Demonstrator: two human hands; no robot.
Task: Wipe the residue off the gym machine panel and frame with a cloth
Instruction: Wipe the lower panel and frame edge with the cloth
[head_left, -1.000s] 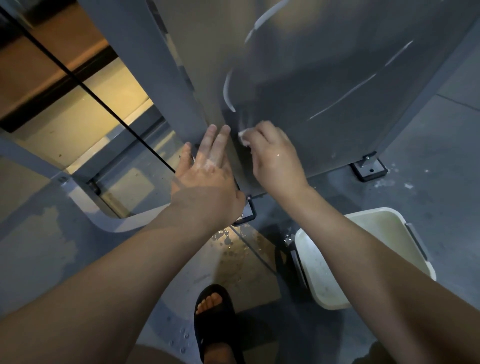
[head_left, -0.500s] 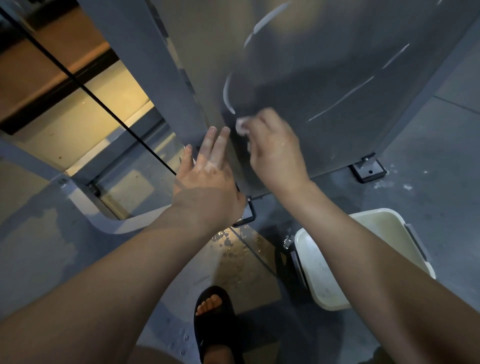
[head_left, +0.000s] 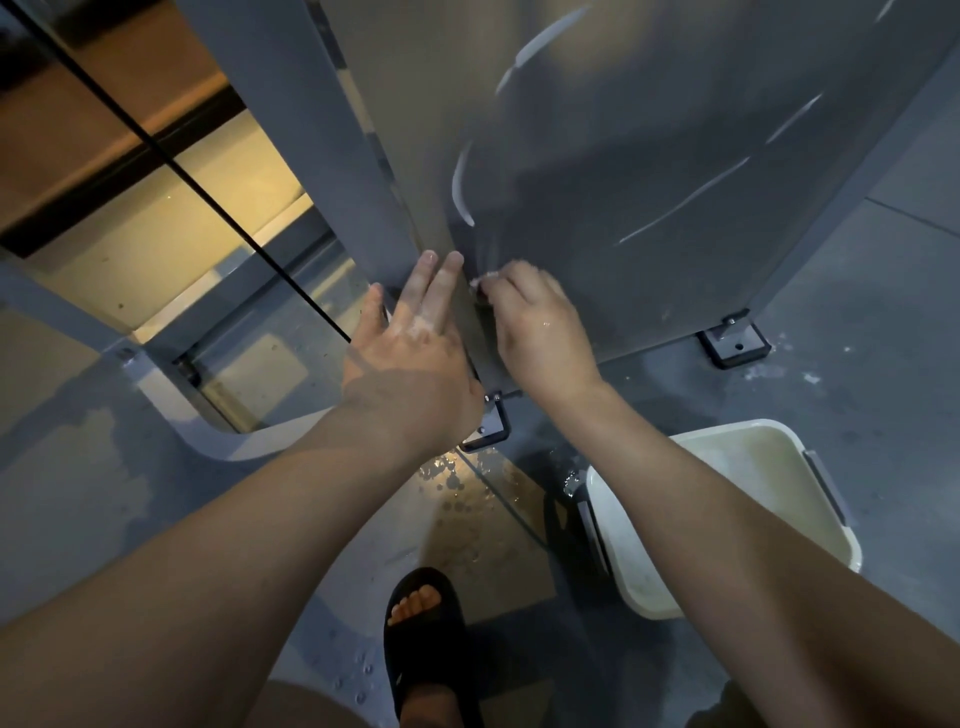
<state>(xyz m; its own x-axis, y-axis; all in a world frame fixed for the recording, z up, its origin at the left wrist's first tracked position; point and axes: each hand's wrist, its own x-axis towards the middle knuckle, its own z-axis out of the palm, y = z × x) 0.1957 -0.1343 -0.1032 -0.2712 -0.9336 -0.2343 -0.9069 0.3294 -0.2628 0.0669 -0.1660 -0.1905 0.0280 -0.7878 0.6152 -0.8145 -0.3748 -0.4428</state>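
Wet grey floor (head_left: 104, 467) lies under you. Your left hand (head_left: 415, 358) rests flat on the frame (head_left: 311, 130), fingers straight, holding nothing. Water drops (head_left: 452, 478) sit below those fingers, so your sandal (head_left: 423, 623) could slip. Just beside them, the small white cloth (head_left: 480, 280) is pinched in your right hand (head_left: 540, 332), fingers curled round it, low on the panel (head_left: 649, 156). It is tiny and could slide out. White streaks (head_left: 460, 192) above your fingers are not wiped yet. Below your right fingers, the tub (head_left: 753, 467) could get kicked and spill.
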